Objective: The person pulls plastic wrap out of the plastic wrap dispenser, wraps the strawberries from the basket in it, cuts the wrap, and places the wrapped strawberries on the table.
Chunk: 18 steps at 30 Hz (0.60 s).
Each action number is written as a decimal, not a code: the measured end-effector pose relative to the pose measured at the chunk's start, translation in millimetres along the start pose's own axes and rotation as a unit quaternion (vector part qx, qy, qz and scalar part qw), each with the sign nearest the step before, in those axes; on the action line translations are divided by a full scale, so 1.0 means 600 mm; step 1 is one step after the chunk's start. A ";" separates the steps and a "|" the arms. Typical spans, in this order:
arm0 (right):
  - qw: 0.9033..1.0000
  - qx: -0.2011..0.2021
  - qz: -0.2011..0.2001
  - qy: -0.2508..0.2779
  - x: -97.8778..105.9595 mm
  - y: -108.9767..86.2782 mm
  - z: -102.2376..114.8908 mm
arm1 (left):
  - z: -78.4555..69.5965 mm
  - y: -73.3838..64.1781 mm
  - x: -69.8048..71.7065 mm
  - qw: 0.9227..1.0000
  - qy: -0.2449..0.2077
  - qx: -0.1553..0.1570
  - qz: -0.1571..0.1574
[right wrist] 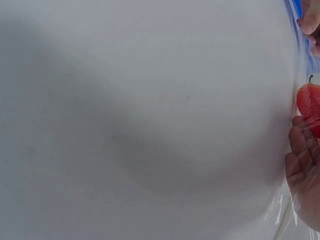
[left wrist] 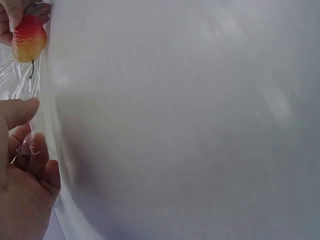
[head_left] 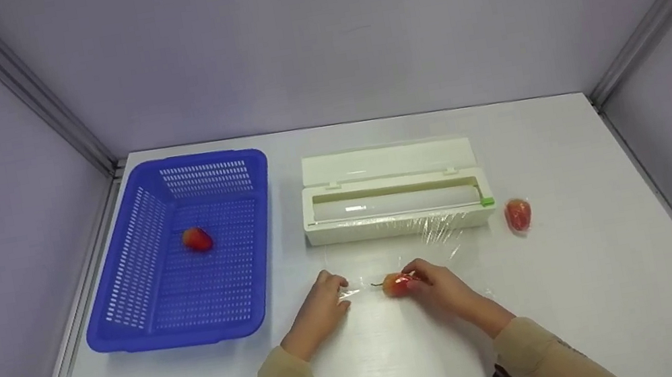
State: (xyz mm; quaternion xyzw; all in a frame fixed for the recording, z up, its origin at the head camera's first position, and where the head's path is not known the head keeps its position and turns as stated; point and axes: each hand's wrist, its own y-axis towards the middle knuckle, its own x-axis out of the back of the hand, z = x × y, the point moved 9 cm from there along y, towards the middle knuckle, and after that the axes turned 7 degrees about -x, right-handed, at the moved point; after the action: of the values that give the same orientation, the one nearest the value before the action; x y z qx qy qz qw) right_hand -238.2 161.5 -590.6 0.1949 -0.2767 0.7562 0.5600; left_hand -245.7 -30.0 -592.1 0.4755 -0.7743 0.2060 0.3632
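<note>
A red-and-yellow fruit (head_left: 396, 285) with a thin dark stem lies on a sheet of cling film (head_left: 447, 239). My right hand (head_left: 440, 287) grips its red end, with some film around the fingers. To the left of the stem, my left hand (head_left: 322, 307) holds a gathered bit of film in its curled fingers; the thumb stands apart from them in the left wrist view. The film runs from a white dispenser (head_left: 400, 225) with its lid raised and its roll showing. Only part of the fruit (right wrist: 307, 102) appears at the right wrist view's edge.
A blue plastic basket (head_left: 258, 256) stands on the left with one red fruit (head_left: 198, 239) in it. Right of the dispenser lies a film-wrapped red fruit (head_left: 518, 214). A green slider (head_left: 487, 201) sits at the dispenser's right end. Walls border the white table (head_left: 597, 281).
</note>
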 end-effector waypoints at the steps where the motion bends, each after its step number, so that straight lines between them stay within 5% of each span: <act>1: 1.000 -0.007 -0.002 0.005 0.001 0.001 -0.002 | -0.002 0.002 0.002 1.000 0.024 0.002 -0.010; 5: 0.999 -0.032 -0.013 0.009 0.005 0.005 -0.008 | -0.027 0.010 0.020 0.990 0.112 -0.006 -0.083; 8: 0.999 -0.046 -0.022 0.005 0.009 0.007 -0.011 | -0.067 0.020 0.020 0.980 0.153 -0.067 -0.106; 12: 0.998 -0.063 -0.028 0.006 0.013 0.008 -0.017 | -0.109 0.037 -0.024 0.974 0.174 -0.143 -0.034; 15: 0.997 -0.068 -0.028 -0.002 0.012 0.007 -0.019 | -0.115 0.050 -0.054 0.972 0.188 -0.137 0.011; 18: 0.996 -0.076 -0.028 -0.037 0.014 0.002 -0.019 | -0.114 0.062 -0.064 0.972 0.202 -0.115 0.016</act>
State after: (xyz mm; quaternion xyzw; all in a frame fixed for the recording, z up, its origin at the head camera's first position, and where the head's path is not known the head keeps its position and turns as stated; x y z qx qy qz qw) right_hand -241.9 175.0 -594.7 0.1869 -0.3481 0.7094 0.5836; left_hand -242.9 55.1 -575.5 0.3662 -0.7110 0.2135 0.5611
